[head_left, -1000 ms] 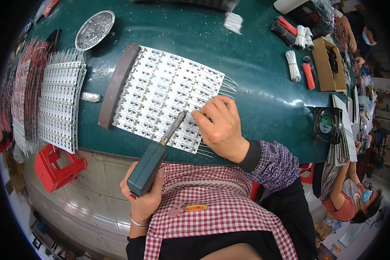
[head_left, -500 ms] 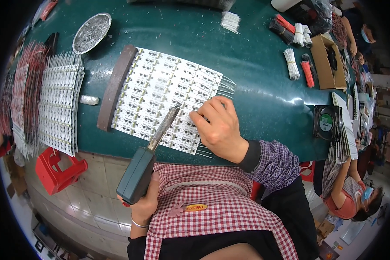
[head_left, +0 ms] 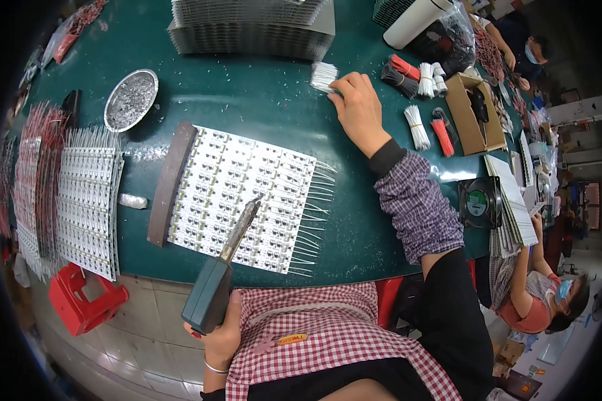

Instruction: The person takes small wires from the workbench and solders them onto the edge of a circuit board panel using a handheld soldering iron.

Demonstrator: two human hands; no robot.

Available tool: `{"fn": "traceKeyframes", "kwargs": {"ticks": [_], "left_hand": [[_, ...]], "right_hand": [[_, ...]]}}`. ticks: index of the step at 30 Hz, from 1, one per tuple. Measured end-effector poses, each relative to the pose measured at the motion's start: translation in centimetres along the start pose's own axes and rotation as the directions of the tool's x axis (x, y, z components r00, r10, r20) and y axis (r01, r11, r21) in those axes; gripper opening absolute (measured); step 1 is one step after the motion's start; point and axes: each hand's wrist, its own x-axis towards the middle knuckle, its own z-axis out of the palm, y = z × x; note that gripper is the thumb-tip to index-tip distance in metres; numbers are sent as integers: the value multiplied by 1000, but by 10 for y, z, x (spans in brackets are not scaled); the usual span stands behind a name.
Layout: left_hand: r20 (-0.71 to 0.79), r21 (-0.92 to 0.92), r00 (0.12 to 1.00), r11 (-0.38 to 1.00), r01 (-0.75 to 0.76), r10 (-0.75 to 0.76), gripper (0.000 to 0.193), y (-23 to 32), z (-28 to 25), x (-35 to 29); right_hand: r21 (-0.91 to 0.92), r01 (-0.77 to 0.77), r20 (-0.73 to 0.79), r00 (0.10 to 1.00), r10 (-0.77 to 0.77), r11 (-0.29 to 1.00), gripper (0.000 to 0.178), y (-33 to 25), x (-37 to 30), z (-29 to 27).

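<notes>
My left hand (head_left: 223,333), low in front of the apron, is closed around the grip of a dark green soldering gun (head_left: 209,295). The gun's long metal tip reaches over a white circuit board panel (head_left: 241,200). Short white wires (head_left: 311,234) stick out along the panel's right edge. Beyond the panel, my right hand (head_left: 361,115) is stretched out to a small pile of cut white wires (head_left: 323,75). Its thumb and fingertips pinch at the pile's near right edge; how many wires they hold is too small to tell.
A dark brown bar (head_left: 172,184) lies along the panel's left edge. Left are wired panels (head_left: 87,207) and a metal bowl of scraps (head_left: 132,100). Stacked boards (head_left: 254,40) stand at the back. Right are wire bundles (head_left: 417,127), a cardboard box (head_left: 475,113) and a fan (head_left: 478,202). Co-workers sit beyond.
My right hand has left the panel's right edge and reached far to the white wire pile. The view has tilted up, showing stacked boards. My left hand still holds the soldering gun over the panel.
</notes>
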Motion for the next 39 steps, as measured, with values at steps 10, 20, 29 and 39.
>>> {"fn": "traceKeyframes", "kwargs": {"ticks": [10, 20, 29, 39], "left_hand": [[-100, -76, 990, 993, 93, -101, 36, -15, 1, -2], [-100, -66, 994, 997, 33, -40, 37, -9, -3, -7], [-206, -64, 978, 997, -31, 17, 25, -3, 2, -4], [-54, -74, 998, 996, 41, -45, 40, -10, -9, -16]], "right_hand": [[-52, 83, 153, 985, -74, 995, 7, 10, 22, 21], [-121, 216, 92, 974, -206, 969, 15, -4, 9, 9], [-16, 113, 144, 984, -109, 993, 15, -48, -13, -34], [472, 100, 134, 974, -183, 876, 22, -149, -111, -74]]}}
